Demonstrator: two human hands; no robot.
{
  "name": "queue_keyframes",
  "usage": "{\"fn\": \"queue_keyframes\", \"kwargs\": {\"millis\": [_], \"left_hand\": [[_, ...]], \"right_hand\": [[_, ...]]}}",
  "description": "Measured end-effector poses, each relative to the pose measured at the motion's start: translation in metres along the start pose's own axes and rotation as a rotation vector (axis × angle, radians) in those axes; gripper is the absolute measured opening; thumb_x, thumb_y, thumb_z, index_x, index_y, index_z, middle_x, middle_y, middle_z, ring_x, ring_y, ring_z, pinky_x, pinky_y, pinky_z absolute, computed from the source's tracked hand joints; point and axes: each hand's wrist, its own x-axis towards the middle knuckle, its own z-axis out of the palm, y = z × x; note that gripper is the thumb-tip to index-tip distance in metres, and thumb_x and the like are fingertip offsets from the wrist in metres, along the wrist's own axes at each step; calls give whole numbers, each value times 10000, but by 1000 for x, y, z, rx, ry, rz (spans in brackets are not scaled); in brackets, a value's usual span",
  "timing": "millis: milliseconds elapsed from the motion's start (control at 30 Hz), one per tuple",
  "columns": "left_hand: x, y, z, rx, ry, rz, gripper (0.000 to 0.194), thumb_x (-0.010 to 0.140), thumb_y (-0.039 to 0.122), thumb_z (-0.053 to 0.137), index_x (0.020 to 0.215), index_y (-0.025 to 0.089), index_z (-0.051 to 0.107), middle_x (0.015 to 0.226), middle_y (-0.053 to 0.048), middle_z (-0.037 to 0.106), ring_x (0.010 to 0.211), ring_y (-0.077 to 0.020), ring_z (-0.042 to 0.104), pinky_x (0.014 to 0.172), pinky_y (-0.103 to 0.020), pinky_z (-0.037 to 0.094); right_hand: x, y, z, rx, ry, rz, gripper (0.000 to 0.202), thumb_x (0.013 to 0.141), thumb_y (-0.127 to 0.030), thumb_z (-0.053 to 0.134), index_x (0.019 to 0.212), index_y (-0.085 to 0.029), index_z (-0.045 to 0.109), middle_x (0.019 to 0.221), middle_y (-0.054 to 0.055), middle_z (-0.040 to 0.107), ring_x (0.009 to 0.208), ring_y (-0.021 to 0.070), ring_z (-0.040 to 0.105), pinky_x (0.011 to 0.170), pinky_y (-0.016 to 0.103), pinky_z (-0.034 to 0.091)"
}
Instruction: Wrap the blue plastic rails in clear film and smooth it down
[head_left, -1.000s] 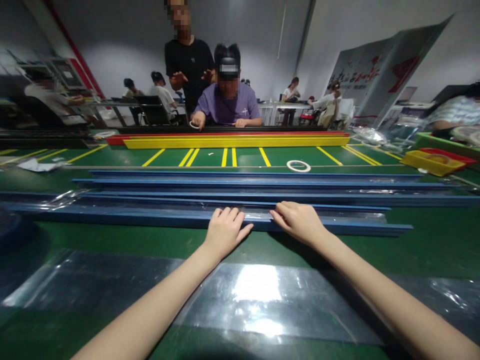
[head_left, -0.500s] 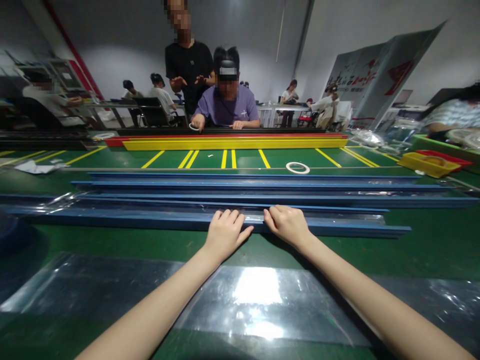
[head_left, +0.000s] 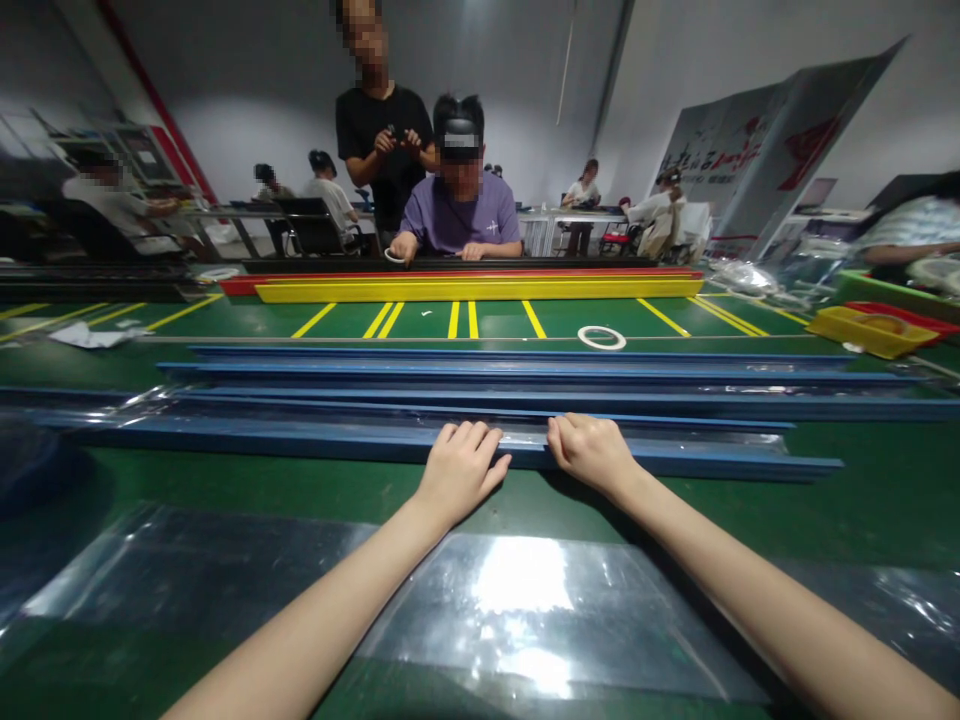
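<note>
Nearest to me lies a long blue channel strip [head_left: 712, 464] with clear film in its groove, across the green table. My left hand [head_left: 461, 468] rests over its front wall, fingers bent into the groove and thumb along the near side. A short way to the right, my right hand [head_left: 591, 452] is closed at the same strip, its fingers curled tight over the edge. Whether film is also pinched in its fingertips is hidden. Clear film [head_left: 511, 458] shows between the hands. Further blue strips [head_left: 855, 404] lie just behind.
A wide clear plastic sheet [head_left: 600, 610] lies under my forearms. Beyond the blue strips are a white tape ring [head_left: 601, 338], a yellow strip [head_left: 480, 290] and a yellow bin [head_left: 862, 332]. A seated person in purple [head_left: 465, 215] works opposite; another person in black [head_left: 386, 140] stands behind.
The view has shifted slightly. My right hand and the front strip have moved a little to the right, and the gap between my hands is somewhat wider. The standing person's hands have come up.
</note>
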Motion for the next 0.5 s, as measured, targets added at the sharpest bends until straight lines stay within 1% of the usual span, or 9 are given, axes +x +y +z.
{"fn": "queue_keyframes", "kwargs": {"millis": [133,267,367,500], "left_hand": [[-1,0,0,-26,36,-11,238,844,329,414,951,158,540,867,-51,595,808,-182,506,722,-325,319],[-1,0,0,-15,38,-59,258,843,365,415,940,164,546,864,-53,599,820,-185,512,747,-339,312],[0,0,0,0,25,-76,260,839,376,429,941,168,547,860,-49,599,822,-185,514,750,-341,308],[0,-1,2,22,16,-80,264,833,385,444,949,169,543,856,-47,599,818,-186,510,746,-338,305]], "right_hand": [[-8,12,-2,-48,86,-48,419,849,-212,313,506,-149,545,436,16,507,401,79,386,447,242,185],[-19,29,-3,-92,129,-68,417,843,-203,322,482,-157,524,421,5,481,395,77,370,441,234,195],[-26,43,-4,-115,126,-67,418,840,-207,321,473,-161,514,418,2,470,392,76,365,435,230,197],[-34,56,-5,-116,67,-27,435,844,-224,291,475,-163,513,422,6,472,397,74,367,434,224,202]]}}
